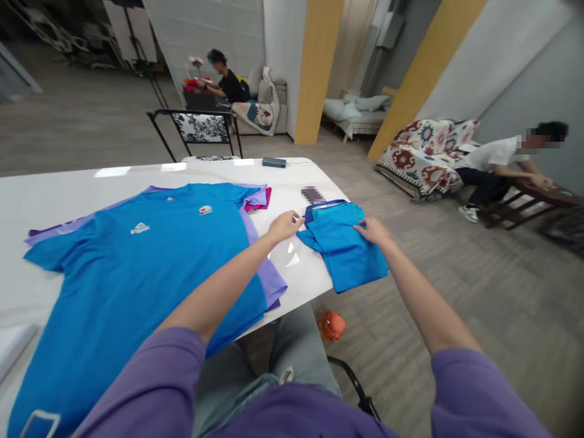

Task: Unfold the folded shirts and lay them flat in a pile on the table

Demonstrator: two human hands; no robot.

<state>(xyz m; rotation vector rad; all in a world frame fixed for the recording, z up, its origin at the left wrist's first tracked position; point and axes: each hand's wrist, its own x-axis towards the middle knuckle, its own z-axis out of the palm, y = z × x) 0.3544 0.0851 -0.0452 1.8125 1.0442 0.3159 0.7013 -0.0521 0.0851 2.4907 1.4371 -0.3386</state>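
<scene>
On the right end of the white table lies a folded blue T-shirt [351,252], with dark blue cloth [311,214] showing at its upper left edge. My left hand [285,225] is at the left edge of this bundle, fingers slightly bent and apart, gripping nothing that I can see. On the bundle's right side rests my right hand [374,232], thumb and fingers spread over the fabric. A blue T-shirt [168,249] with a white chest logo lies spread out to my left. Purple shirts [272,281] and a bit of pink cloth [261,199] stick out beneath it.
The white table [303,176] holds a dark phone-like item [312,194] and a small grey-green case [274,162]. A chair [203,128] stands beyond it. An orange object [332,326] is on the floor. Two people sit further away, one at the back [232,85], one at right [495,155].
</scene>
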